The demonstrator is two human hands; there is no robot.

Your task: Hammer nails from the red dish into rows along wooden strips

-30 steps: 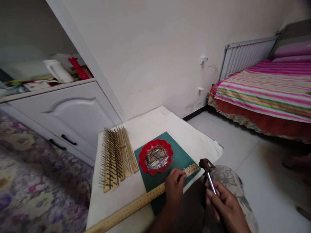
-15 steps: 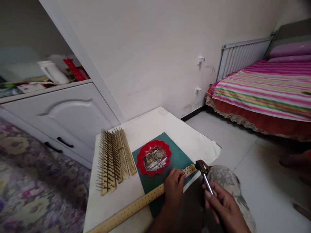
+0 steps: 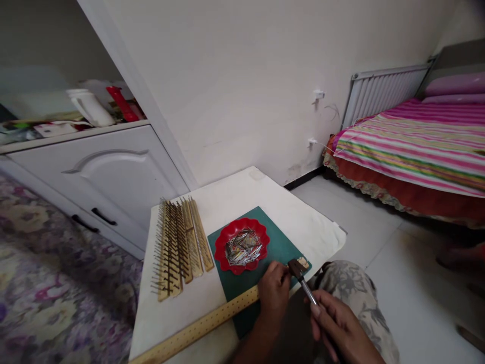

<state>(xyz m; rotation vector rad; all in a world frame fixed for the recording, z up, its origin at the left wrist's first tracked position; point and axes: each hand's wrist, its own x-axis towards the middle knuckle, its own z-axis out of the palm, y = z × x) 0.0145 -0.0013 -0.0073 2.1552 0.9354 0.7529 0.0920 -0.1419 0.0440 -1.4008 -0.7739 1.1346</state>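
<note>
My left hand [image 3: 273, 289] rests over a long wooden strip [image 3: 212, 323] with rows of holes, thumb and forefinger pinched on a nail that is mostly hidden. My right hand [image 3: 333, 321] grips a hammer [image 3: 307, 292] with a dark head and a shiny metal shaft. The hammer head is right at the left fingertips, over the strip; whether it touches the nail I cannot tell. Small nails stick up from the strip's right end [image 3: 303, 262]. Beneath lies a green mat [image 3: 278, 232], with a red scalloped bowl [image 3: 220, 241] of loose nails on it.
Several wooden strips [image 3: 176, 247] bristling with nails lie at the left of the white-covered table [image 3: 235, 192]. A white cabinet [image 3: 106, 167] and the wall stand behind. My knee [image 3: 356, 283] in patterned cloth is close on the right; a bed [image 3: 409, 146] is beyond.
The hammer has swung left and down from beyond the strip's right end to my left fingertips. My left hand keeps its pinch on the strip; the view shifts slightly.
</note>
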